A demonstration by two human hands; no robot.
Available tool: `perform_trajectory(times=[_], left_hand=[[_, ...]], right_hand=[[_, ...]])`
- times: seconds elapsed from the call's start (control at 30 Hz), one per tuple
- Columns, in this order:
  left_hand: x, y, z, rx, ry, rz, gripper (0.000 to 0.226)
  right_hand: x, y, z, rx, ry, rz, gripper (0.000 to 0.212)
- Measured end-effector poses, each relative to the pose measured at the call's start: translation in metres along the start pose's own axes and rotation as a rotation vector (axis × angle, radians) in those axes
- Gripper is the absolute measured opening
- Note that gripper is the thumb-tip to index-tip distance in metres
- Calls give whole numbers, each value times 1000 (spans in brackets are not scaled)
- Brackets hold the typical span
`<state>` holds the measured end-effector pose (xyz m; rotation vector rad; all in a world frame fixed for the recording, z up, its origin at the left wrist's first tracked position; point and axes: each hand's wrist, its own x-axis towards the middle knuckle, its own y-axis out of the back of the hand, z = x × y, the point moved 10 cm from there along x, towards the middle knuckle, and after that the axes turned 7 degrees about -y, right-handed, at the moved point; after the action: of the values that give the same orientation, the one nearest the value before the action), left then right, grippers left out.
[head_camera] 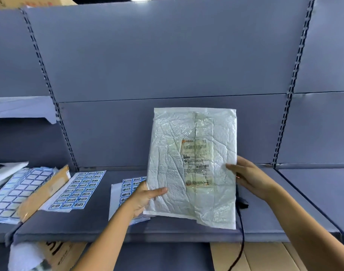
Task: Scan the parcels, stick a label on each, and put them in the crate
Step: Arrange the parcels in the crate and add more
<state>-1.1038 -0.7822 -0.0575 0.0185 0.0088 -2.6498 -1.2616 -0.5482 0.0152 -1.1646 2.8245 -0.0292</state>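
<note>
The left hand (pixel 142 198) grips the lower left edge of a white, crinkled bubble-wrap mailer parcel (pixel 173 153), thumb pressed flat across its front and the other fingers curled out of sight behind it. The right hand (pixel 253 178) pinches the parcel's right edge about halfway up. One digit lies on the front face, and the rest of that hand sits behind and beside the edge. A small red glow shows just under the right hand's fingers, and its source cannot be made out.

Held between both hands, the parcel stands nearly upright, face toward the camera, above the front half of a grey metal shelf (pixel 186 234). A yellowed printed shipping label with barcodes (pixel 197 163) is stuck near the middle of its face.

Behind the parcel's lower right part, a small black object (pixel 243 202) rests on the shelf, and a black cable (pixel 242 241) runs down from it over the shelf's front edge.

Under the left hand lies a sheet of blue-and-white stickers on white backing paper (pixel 128 184). Further left lies a second sheet of blue-and-white stickers (pixel 77 190), then a flat brown cardboard envelope (pixel 44 192) lying aslant. Beyond that is a sheet of pale, blue-bordered stickers (pixel 16 192).

Below the shelf are brown cardboard boxes (pixel 255 257).
</note>
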Motion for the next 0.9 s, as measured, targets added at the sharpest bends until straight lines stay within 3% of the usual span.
perform_trajectory(times=[0.2, 0.3, 0.43, 0.53, 0.63, 0.73, 0.83, 0.9], left_hand=[[46, 6, 17, 21, -74, -15, 27], [60, 4, 17, 27, -99, -15, 25], [71, 6, 9, 46, -88, -20, 23], [75, 8, 3, 45, -99, 4, 23], [79, 11, -3, 34, -112, 24, 25], [85, 11, -10, 39, -98, 8, 24], [88, 13, -19, 4, -90, 21, 29], [88, 13, -22, -16, -90, 20, 52]], right_hand=[[41, -1, -11, 10, 67, 45, 32], [55, 2, -7, -13, 71, 97, 32], [58, 32, 8, -235, 82, 402, 32], [47, 66, 40, -513, -67, 688, 38], [47, 67, 80, -655, -302, 701, 56], [46, 60, 98, -770, -416, 733, 78], [45, 58, 102, -901, -441, 743, 67], [43, 61, 99, -828, -411, 744, 53]])
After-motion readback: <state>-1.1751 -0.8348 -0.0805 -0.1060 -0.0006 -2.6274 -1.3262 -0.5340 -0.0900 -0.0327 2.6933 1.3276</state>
